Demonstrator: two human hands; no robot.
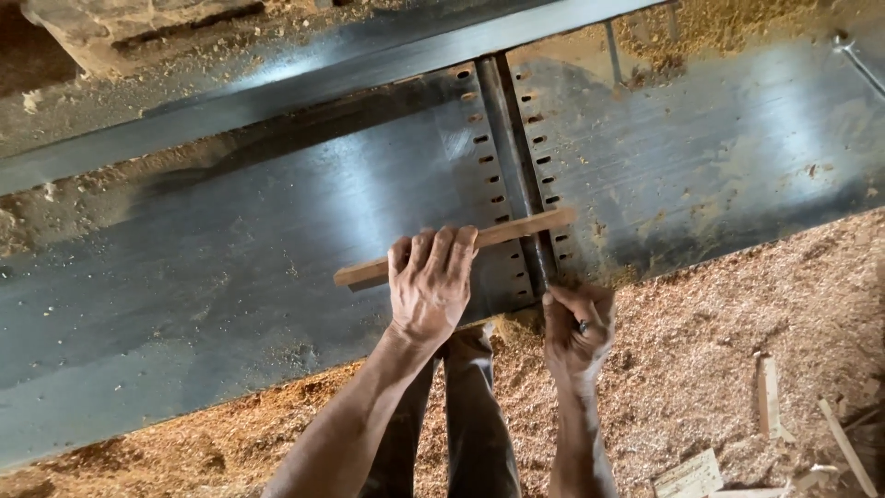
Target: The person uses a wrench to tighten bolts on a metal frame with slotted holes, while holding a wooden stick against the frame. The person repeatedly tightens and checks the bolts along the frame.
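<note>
A thin wooden strip (516,229) lies flat on the steel table (230,258) of a jointer machine, crossing the cutter slot (516,157) in the middle. My left hand (431,281) presses down on the strip's left part, fingers curled over its far edge. My right hand (576,323) sits at the table's near edge, just below the strip's right end, fingers bent with a ring on one; it touches the machine edge near the slot, and whether it grips anything is hidden.
A long steel fence (304,83) runs along the table's far side. Rows of small holes flank the cutter slot. Sawdust (719,314) covers the floor in front, with wood offcuts (770,392) at the lower right. My trouser legs show below.
</note>
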